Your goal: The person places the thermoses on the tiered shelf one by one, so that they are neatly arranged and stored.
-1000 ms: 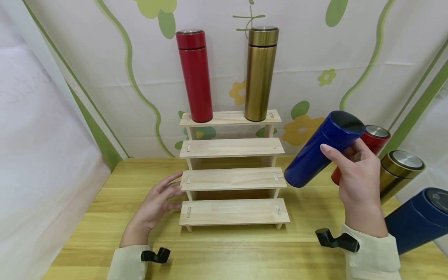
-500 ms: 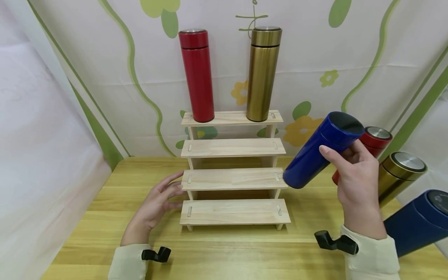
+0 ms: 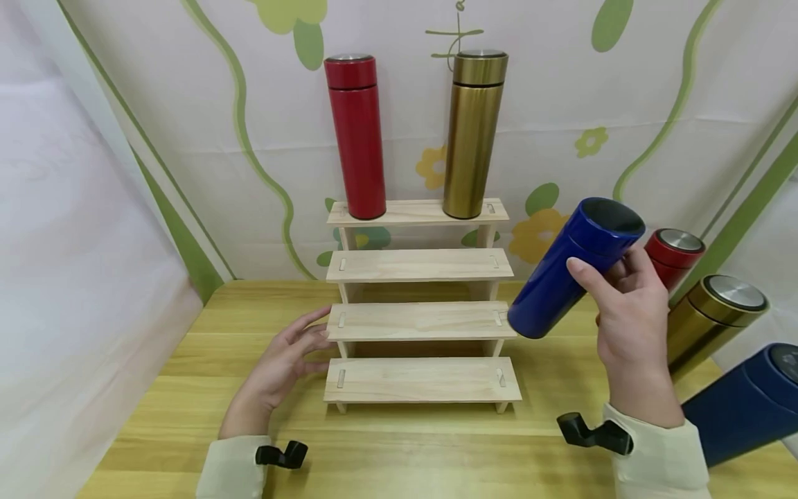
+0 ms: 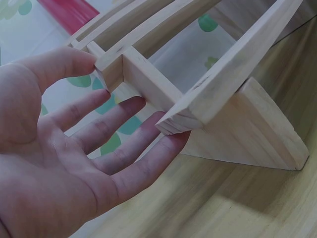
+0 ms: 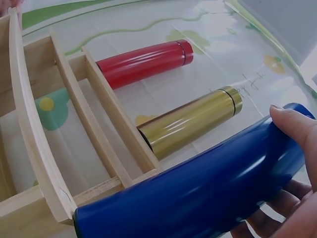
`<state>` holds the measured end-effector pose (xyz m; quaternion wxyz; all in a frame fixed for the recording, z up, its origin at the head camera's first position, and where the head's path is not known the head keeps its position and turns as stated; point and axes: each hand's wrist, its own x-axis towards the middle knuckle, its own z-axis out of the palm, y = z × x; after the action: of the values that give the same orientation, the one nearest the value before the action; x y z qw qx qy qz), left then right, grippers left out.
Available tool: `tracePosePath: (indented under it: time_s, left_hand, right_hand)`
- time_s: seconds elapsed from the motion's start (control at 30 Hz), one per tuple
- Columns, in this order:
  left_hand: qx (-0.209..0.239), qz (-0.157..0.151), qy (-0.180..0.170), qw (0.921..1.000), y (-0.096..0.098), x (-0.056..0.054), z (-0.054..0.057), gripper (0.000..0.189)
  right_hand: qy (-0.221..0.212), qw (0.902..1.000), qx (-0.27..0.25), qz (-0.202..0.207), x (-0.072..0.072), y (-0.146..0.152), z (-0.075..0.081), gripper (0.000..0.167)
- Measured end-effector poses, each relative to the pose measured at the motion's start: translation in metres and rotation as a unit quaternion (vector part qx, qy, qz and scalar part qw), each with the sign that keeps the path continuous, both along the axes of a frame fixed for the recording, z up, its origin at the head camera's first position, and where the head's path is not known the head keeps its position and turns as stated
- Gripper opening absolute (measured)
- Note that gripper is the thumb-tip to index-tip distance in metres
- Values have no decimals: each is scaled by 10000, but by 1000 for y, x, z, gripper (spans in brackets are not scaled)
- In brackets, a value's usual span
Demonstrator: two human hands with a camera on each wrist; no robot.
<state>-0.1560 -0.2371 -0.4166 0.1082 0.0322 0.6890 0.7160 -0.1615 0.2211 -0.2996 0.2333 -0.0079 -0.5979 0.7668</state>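
A blue thermos flask (image 3: 564, 270) is tilted in my right hand (image 3: 632, 312), which grips it near the lid, thumb on the near side. Its base is close to the right end of a four-tier wooden shelf (image 3: 422, 320); I cannot tell whether they touch. On the top tier a red thermos (image 3: 358, 138) and a gold thermos (image 3: 475, 138) stand upright. My left hand (image 4: 89, 134) has its fingers spread and slightly bent at the shelf's left side, fingertips against the wood.
To the right of the right hand stand another red thermos (image 3: 676, 256), a gold thermos (image 3: 711, 319) and a dark blue thermos (image 3: 742, 409), partly hidden. A patterned cloth (image 3: 542, 83) hangs behind the shelf. Under everything lies the wooden tabletop (image 3: 374, 450).
The view has shifted slightly. My right hand has moved a little left, and the blue thermos has tipped slightly more upright. My left hand stays at the shelf's side.
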Motion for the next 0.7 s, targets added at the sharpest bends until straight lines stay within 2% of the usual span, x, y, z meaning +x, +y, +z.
tracePosePath:
  time_s: [0.17,0.4,0.53,0.7]
  left_hand:
    - [9,-15,16,10000,0,-1,-1,62]
    - [35,8,-3,10000,1,-1,-4,62]
    - [36,32,-23,10000,1,0,-4,62]
    - [44,-29,32,10000,2,0,-3,62]
  right_hand:
    - [82,9999,65,121,0,1,0,61]
    - [-121,9986,461,213,0,-1,4,65]
    - [-144,9950,886,434,1,-9,11,67]
    - [51,9840,1597,790,2,-26,24,66]
